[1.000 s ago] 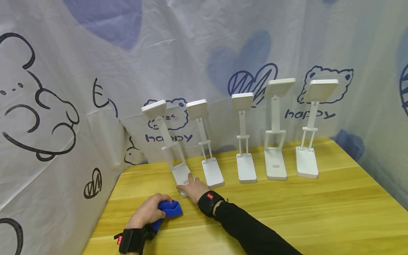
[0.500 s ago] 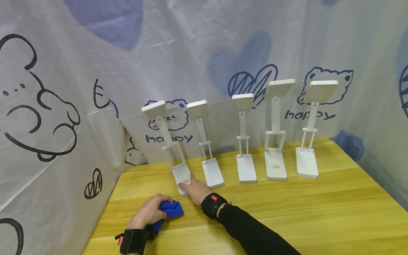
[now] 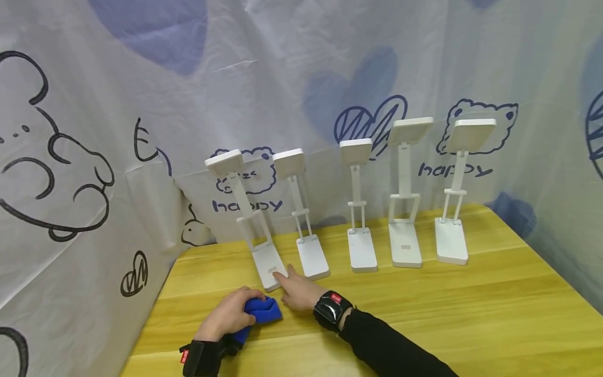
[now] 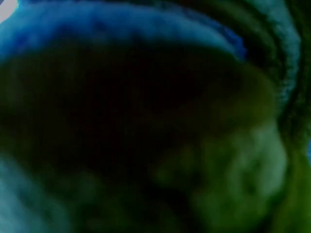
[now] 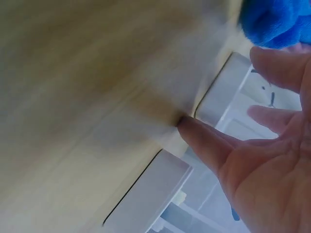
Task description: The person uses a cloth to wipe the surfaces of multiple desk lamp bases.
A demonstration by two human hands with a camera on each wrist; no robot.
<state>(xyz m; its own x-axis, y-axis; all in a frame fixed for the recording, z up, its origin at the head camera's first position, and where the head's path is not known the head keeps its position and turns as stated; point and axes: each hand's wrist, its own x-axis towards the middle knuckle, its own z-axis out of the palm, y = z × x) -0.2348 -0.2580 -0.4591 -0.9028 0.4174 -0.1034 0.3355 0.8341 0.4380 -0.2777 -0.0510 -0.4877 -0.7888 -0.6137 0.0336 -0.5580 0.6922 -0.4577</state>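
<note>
In the head view my left hand [image 3: 230, 313] grips a folded blue cloth [image 3: 266, 310] close over the tabletop. The left wrist view is dark and blurred, with blue fabric [image 4: 121, 24] along its top. My right hand [image 3: 301, 291] lies at the front right corner of the leftmost white desk lamp [image 3: 267, 257], a fingertip overlapping the base near its small button panel. From the right wrist, that hand's fingers [image 5: 204, 143] look spread apart, one tip down by the table between two lamp bases. The leftmost lamp stands unfolded, its head tilted forward.
To its right stand several similar lamps in a row: a near neighbour [image 3: 313, 257], a middle one [image 3: 363, 251], a taller one [image 3: 405, 243] and one at the far right [image 3: 450, 241]. A printed curtain [image 3: 292, 68] hangs behind the wooden table [image 3: 424, 314].
My right hand has slid back and right from over the lamp's base to its front corner, uncovering the button panel. The left hand and cloth have shifted slightly right.
</note>
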